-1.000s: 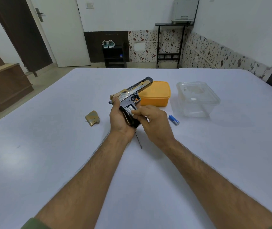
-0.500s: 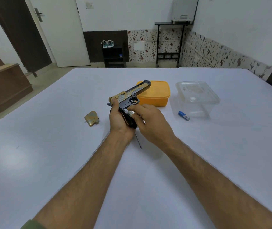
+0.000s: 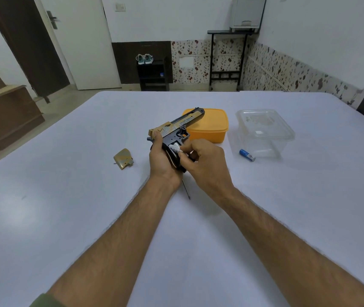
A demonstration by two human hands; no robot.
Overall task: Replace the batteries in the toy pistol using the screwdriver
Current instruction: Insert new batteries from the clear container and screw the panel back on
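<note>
A wide white counter (image 3: 66, 218) fills the view, in a room with pale walls, a speckled tile band, a dark door at the left and a small black shelf holding shoes at the back. Toward its far side stand a clear tub (image 3: 265, 131) and an orange box (image 3: 210, 129), side by side. Just in front of the box, I hold the pistol (image 3: 176, 129) above the counter, my left hand (image 3: 161, 160) wrapped around the grip, barrel pointing away and to the right. My right hand (image 3: 203, 160) has its fingers curled at the open grip, pinching a pale battery (image 3: 175, 148) there. I judge I am seating a fresh cell, though I cannot tell how far in it sits. Next it needs pressing home, then the gold cover (image 3: 123, 158), lying left of my hands, refitted. A blue cell (image 3: 247, 155) lies touching the tub. The screwdriver (image 3: 186, 190) tip pokes out beneath my wrists.
</note>
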